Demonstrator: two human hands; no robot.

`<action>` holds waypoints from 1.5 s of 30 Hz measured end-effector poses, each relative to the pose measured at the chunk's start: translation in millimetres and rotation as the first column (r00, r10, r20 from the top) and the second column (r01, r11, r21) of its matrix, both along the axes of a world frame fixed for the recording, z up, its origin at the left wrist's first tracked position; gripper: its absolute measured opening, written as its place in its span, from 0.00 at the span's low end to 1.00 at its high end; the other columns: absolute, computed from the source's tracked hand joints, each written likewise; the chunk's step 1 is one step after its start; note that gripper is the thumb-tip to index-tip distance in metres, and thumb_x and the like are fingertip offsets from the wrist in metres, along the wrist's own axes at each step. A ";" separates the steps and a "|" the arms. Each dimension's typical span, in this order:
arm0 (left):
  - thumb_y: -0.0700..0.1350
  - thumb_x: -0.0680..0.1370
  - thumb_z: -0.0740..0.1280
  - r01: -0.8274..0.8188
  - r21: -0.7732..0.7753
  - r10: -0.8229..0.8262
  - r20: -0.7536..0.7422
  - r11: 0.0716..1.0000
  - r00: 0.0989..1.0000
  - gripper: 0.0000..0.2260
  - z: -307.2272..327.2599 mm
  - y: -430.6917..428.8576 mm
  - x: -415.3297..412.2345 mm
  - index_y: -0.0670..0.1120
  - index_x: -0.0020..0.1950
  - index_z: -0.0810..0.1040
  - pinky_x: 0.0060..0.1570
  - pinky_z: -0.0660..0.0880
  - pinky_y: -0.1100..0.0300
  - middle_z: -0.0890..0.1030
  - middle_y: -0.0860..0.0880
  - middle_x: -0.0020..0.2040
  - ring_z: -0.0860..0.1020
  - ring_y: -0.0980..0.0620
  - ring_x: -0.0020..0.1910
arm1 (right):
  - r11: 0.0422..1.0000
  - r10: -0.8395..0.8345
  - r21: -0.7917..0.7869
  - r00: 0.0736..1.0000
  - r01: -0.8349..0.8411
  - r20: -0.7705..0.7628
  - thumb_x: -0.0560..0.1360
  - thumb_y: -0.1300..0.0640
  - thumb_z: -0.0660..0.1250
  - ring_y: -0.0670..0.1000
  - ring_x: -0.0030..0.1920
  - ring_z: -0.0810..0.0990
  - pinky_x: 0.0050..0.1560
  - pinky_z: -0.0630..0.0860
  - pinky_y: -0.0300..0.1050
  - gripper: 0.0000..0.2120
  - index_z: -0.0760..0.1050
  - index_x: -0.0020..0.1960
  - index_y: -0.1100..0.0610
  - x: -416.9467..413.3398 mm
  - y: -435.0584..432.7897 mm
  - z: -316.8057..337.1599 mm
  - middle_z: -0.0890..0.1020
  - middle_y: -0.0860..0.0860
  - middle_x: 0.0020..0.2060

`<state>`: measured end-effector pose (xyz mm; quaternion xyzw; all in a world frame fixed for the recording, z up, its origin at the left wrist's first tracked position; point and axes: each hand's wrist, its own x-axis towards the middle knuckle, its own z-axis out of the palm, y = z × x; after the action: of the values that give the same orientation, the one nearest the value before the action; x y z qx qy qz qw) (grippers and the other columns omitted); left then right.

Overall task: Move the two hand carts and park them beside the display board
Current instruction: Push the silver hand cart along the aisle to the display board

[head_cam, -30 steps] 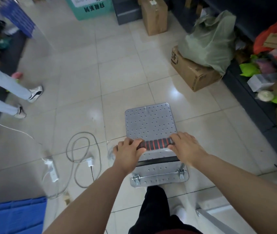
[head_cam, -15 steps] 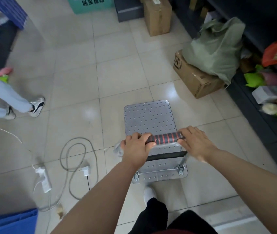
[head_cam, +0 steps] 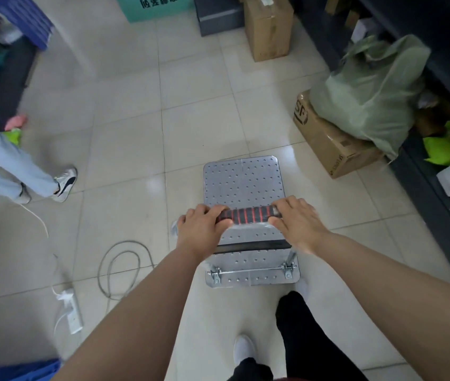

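Tiled floor carries hand cart, both hands gripping handle.

Glossy pale tile floor with light glare; dark shelving right of the hands, cardboard boxes and a green bag ahead-right, cable and power strip lower left.

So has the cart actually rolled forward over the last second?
Yes. The cart has rolled forward, away from the white power strip and the cable loop on the floor, both hands gripping its handle.
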<state>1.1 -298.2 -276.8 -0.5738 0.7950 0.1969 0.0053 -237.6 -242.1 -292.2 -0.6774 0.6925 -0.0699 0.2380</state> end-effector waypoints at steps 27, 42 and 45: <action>0.64 0.76 0.52 -0.210 0.114 0.209 0.020 0.971 0.978 0.16 1.9 -324.8 -154.5 0.63 0.61 0.68 0.55 0.64 0.46 0.74 0.48 0.57 0.71 0.44 0.56 | 0.973 0.171 0.168 0.982 -0.156 -0.082 0.79 0.44 0.54 0.51 0.57 0.69 0.57 0.66 0.47 0.17 0.64 0.65 0.48 -153.4 -386.0 19.7 0.72 0.51 0.56; 0.61 0.77 0.56 -0.260 0.111 0.251 0.095 0.959 0.963 0.16 13.0 -549.5 -128.1 0.61 0.63 0.70 0.58 0.64 0.49 0.75 0.47 0.56 0.71 0.44 0.56 | 0.975 0.212 0.078 0.975 -0.206 -0.072 0.78 0.43 0.53 0.54 0.56 0.71 0.62 0.68 0.53 0.15 0.64 0.62 0.47 -126.3 -606.9 3.8 0.73 0.52 0.56; 0.61 0.77 0.56 -0.296 0.109 0.288 0.083 0.949 0.954 0.16 14.1 -591.1 -137.1 0.61 0.62 0.70 0.57 0.64 0.50 0.75 0.47 0.55 0.71 0.44 0.56 | 0.966 0.249 0.096 0.965 -0.241 -0.083 0.78 0.43 0.52 0.54 0.56 0.71 0.62 0.68 0.54 0.16 0.63 0.62 0.48 -133.3 -655.1 4.4 0.72 0.53 0.56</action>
<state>-136.0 -889.4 -262.7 -0.6899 0.6874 0.2238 0.0370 -370.9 -897.2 -287.8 -0.7496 0.6163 0.0215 0.2404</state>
